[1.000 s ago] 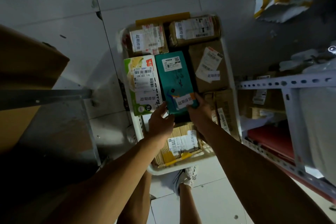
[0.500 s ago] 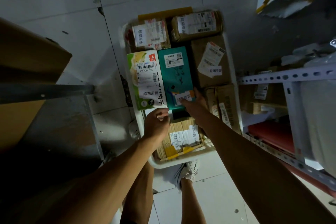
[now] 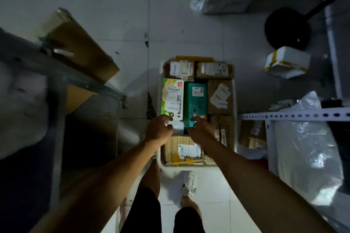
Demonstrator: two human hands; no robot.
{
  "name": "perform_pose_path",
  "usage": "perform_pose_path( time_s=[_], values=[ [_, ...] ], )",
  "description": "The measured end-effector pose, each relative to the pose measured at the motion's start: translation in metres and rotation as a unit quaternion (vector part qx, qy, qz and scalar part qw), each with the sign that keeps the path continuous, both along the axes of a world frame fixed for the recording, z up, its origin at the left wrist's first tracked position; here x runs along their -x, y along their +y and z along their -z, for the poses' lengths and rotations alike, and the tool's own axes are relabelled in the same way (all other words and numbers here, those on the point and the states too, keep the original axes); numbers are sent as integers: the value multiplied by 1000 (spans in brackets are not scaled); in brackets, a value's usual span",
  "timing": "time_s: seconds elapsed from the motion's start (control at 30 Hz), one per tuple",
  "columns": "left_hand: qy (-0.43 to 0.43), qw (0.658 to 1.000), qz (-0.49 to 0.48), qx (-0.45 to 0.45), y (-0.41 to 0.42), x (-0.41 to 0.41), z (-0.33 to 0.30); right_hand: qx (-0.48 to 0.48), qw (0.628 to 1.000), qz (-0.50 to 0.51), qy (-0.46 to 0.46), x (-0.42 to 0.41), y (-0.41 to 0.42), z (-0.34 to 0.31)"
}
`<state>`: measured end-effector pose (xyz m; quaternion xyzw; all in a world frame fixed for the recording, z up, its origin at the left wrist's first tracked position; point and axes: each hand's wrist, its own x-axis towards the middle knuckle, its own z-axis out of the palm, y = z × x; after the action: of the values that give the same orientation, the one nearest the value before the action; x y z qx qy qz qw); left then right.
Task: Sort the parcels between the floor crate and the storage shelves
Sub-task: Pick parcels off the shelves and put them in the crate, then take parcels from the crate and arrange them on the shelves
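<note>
Taking the white floor crate (image 3: 235, 100) as the reference point and going left to right. Well off to its left there's a grey metal shelf frame (image 3: 56, 73) with a big brown cardboard box (image 3: 81, 51) tilted on it, all pretty blurry.

Inside the crate, on the left side, sits a green and white parcel (image 3: 172, 98) with shipping labels. The left hand (image 3: 158, 130) is at that parcel's near end, fingers curled loosely with the tips touching or just about touching it. Can't tell whether the grip actually has hold of anything. Next one over, in the middle of the crate, is a teal box (image 3: 195, 104). The right hand (image 3: 201, 130) is at its near end, fingers bent and resting against the corner; again I can't say if that grip is closed on it or just touching.

At the crate's near end, under both wrists, there's a brown corrugated parcel (image 3: 182, 149) with a barcode label. Brown cardboard parcels (image 3: 219, 96) fill the right side and far end.

Right of the crate stands a white perforated storage shelf (image 3: 295, 115) with a large clear plastic bag (image 3: 306, 147) on it. Further back on the floor, right of the crate, a white parcel with yellow tape (image 3: 287, 62).
</note>
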<state>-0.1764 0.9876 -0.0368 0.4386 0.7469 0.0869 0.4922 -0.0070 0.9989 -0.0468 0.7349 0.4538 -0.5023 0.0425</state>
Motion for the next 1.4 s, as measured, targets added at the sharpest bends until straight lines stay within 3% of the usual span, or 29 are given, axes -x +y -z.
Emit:
perform_pose_path(
  time_s=[0.17, 0.33, 0.5, 0.7, 0.87, 1.07, 1.23, 1.4],
  values=[
    [49, 998, -10, -34, -28, 21, -86, -54, 981, -187, -21, 21, -9, -88],
    [121, 989, -21, -78, -85, 31, -165, -93, 925, -367, -33, 44, -30, -166],
    [277, 951, 94, -96, -169, 42, -213, -178, 800, -571, -55, 53, -66, -223],
    [326, 944, -8, -51, -286, 44, -251, -231, 688, -687, -28, 83, -143, -265],
    [353, 928, -116, -6, -392, 39, -288, -243, 606, -753, 78, 127, -227, -292],
    [367, 889, -270, 41, -516, 29, -310, -244, 506, -820, 112, 180, -347, -308],
    [361, 845, -376, 118, -641, -6, -316, -261, 350, -888, 143, 194, -466, -315],
    [349, 769, -508, 170, -748, -56, -325, -245, 203, -931, 181, 197, -593, -329]
  ],
)
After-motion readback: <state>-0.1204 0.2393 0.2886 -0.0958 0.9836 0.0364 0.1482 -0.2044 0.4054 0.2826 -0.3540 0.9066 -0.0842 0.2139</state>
